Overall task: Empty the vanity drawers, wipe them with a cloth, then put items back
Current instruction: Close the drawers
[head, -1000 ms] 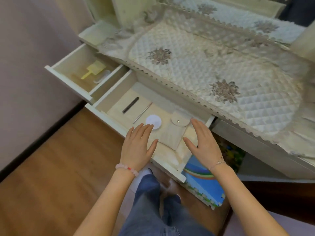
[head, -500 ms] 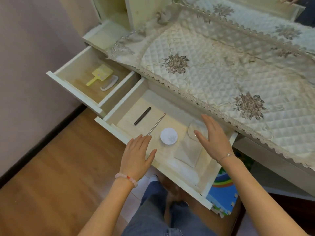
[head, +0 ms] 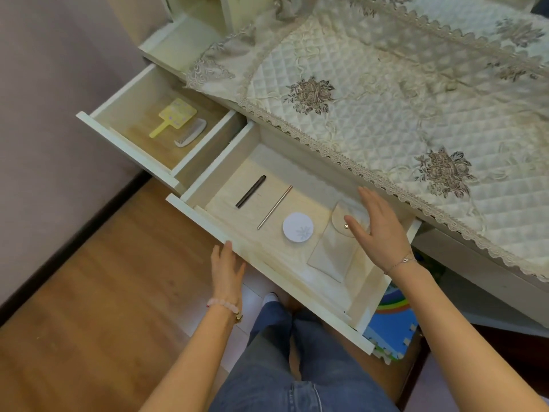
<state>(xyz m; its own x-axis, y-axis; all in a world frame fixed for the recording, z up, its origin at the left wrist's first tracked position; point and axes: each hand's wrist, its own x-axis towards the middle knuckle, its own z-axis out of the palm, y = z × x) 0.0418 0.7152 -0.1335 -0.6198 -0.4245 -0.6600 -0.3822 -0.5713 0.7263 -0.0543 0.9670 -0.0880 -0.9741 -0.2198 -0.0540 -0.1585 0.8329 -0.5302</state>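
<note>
Head view: over the last second the wide drawer (head: 282, 283) has slid further out. The left hand (head: 227, 272) has dropped from above its front rail to just under it. Its fingers are straight, its tips are at the rail, and it holds nothing. Emptying looks ready to begin, though everything is still inside. The right hand (head: 380, 230) has an open grip, spread over the pouch (head: 329, 251) at the drawer's 4 o'clock end. Whether it touches is unclear. The round pad (head: 298, 226) lies at the pouch's 10 o'clock.

Two drawers were counted, a small drawer (head: 127, 148) and a wide drawer (head: 282, 281); one mirror (head: 177, 113), one comb (head: 191, 132), one pen (head: 251, 191), one metal rod (head: 274, 207), one round disc (head: 298, 226), one pouch (head: 329, 251).
</note>
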